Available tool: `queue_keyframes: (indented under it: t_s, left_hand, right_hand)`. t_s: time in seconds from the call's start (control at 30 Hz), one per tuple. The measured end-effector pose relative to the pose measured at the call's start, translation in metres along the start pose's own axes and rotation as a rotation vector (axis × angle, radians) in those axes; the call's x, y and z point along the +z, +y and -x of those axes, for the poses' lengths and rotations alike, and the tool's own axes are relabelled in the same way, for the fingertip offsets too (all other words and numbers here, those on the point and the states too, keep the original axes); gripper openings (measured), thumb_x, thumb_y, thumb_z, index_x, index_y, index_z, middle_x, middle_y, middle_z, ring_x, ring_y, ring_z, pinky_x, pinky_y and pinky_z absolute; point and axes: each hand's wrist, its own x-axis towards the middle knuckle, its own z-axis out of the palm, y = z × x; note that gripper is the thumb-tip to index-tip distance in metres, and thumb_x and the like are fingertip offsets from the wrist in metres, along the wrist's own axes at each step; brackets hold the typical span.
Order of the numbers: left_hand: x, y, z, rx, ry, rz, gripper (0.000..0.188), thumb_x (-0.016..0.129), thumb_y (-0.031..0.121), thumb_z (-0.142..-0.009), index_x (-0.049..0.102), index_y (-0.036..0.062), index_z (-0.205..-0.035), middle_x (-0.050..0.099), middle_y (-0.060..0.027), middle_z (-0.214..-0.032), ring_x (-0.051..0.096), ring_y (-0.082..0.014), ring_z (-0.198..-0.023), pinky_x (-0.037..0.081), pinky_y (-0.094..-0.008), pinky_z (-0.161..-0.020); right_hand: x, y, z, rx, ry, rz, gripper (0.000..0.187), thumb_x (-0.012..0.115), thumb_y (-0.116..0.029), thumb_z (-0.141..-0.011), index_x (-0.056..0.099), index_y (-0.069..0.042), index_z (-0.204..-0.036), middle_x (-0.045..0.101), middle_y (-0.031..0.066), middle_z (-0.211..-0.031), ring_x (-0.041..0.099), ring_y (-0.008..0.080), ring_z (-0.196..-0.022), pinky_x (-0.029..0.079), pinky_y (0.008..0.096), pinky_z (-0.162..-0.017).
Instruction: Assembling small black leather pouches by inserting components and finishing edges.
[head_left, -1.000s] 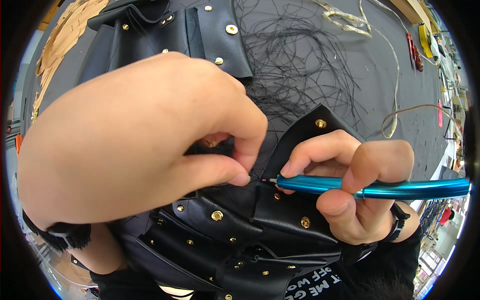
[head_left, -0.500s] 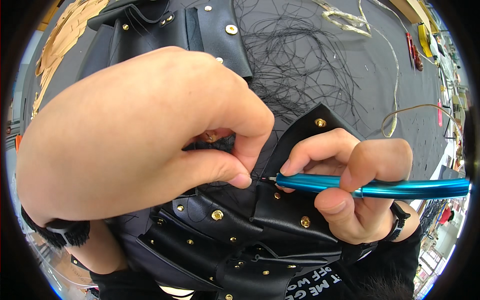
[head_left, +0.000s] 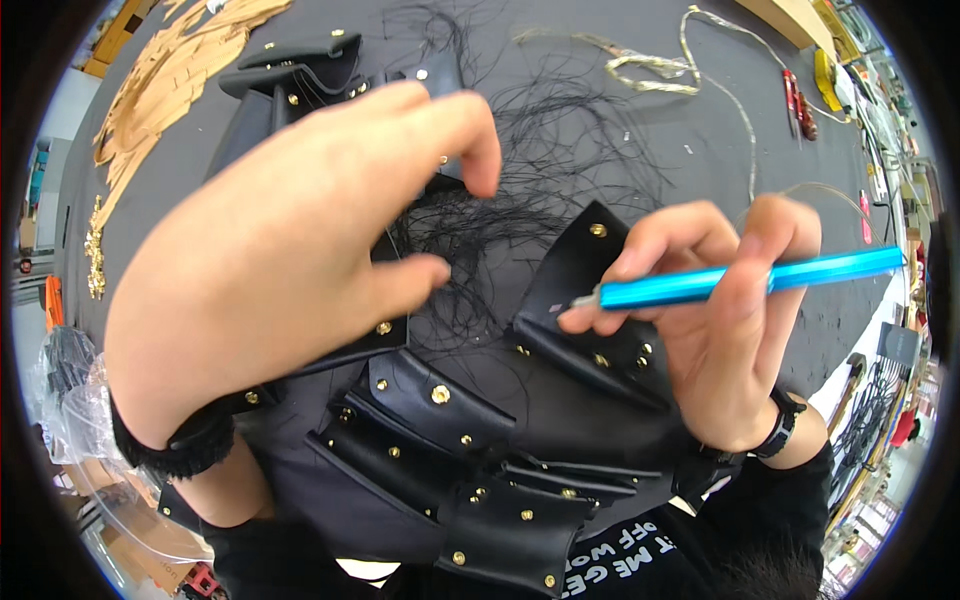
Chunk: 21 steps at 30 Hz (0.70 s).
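Note:
My left hand (head_left: 270, 260) hovers over the table's left middle, thumb and forefinger apart, holding nothing visible. In my right hand (head_left: 735, 350) is a shiny blue pen-shaped tool (head_left: 850, 274) with a short metal tip pointing left. Below that tip lies a black leather piece (head_left: 562, 265) with gold snap studs, partly hidden by my fingers. Loose black thread (head_left: 455, 290) spreads between the two hands. Nearer to me are several studded black leather pieces (head_left: 430, 400). Another black leather pouch (head_left: 300, 72) lies beyond my left hand, which covers part of it.
Tan scrap strips (head_left: 150, 125) lie at the far left, a gold chain (head_left: 96, 245) below them. Tangled black thread (head_left: 590, 130) covers the far middle. A pale cord (head_left: 650, 85) and red-handled tools (head_left: 793, 105) lie far right. Clear plastic (head_left: 75, 400) hangs by the left edge.
My left thumb and forefinger have parted from their pinch, the hand rising off the leather edge. The blue tool has lifted away and tilted, its tip moving right and up.

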Motion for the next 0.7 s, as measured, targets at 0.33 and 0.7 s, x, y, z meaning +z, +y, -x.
queue_keyframes:
  t_s: [0.33,0.7]
  left_hand:
    - [0.024,0.057,0.016,0.208,-0.034,-0.195,0.031,0.072,0.004,-0.066,0.058,0.0078,-0.093,0.047,-0.0077,-0.088,0.051,-0.0271,-0.083,0.041,-0.0351,-0.074]
    - [-0.012,0.112,0.061,0.230,0.261,-0.067,0.025,0.070,-0.003,-0.052,0.066,0.0024,-0.076,0.054,-0.0031,-0.067,0.046,-0.0163,-0.060,0.033,-0.0274,-0.051]
  right_hand:
    - [-0.051,-0.034,-0.017,-0.294,0.217,-0.310,0.020,0.038,-0.031,-0.100,0.039,-0.010,-0.101,0.055,0.0134,-0.094,0.057,0.0192,-0.075,0.054,0.0398,-0.074]
    - [-0.097,-0.020,-0.040,-0.288,0.422,-0.372,0.017,0.043,-0.024,-0.098,0.040,-0.007,-0.098,0.057,0.0117,-0.085,0.057,0.0187,-0.078,0.052,0.0430,-0.084]
